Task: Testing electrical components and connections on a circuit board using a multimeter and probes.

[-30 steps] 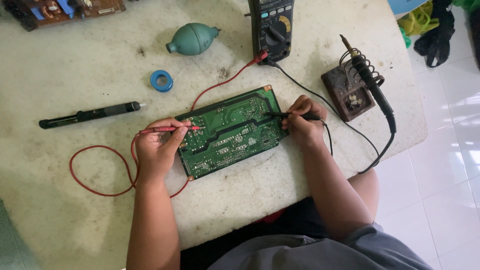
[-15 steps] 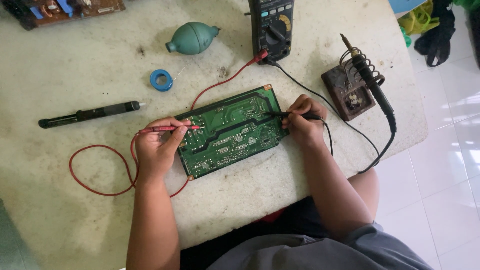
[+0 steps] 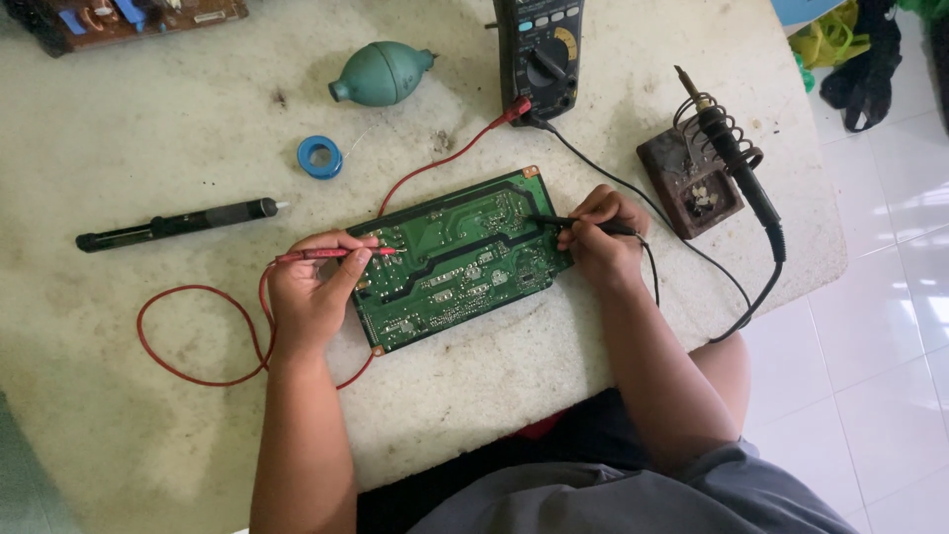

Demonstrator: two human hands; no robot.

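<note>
A worn, stained pale worktable [image 3: 148, 119] fills most of the view, with white floor tiles showing past its right edge.

Near the middle of the table lies a green circuit board [image 3: 460, 259], flat and turned at a slant, solder side up. The left hand [image 3: 308, 292] rests at the board's left end, its fingers closed around a red test probe [image 3: 331, 254] whose tip lies on the board's left edge. The right hand [image 3: 601, 235] sits at the board's right end, pinching a black test probe [image 3: 578, 223] that points leftward onto the board's upper right part.

A red lead [image 3: 198, 336] loops on the table left of the board and passes under the left wrist; another stretch of it runs from the board's upper edge up to a dark multimeter [image 3: 539, 54] that stands above the board at the table's far edge. A black lead [image 3: 633, 198] runs from the meter down past the right hand.

Right of the board stands a brown soldering-iron stand [image 3: 687, 183] with a coil holder, a black soldering iron [image 3: 736, 163] resting in it. Above and left of the board lie a small blue ring-shaped roll [image 3: 319, 156] and a green rubber blower bulb [image 3: 381, 74]. Further left of the board lies a long black pen-shaped tool [image 3: 178, 224]. Another circuit board [image 3: 129, 20], brown, sits at the table's far left corner.
</note>
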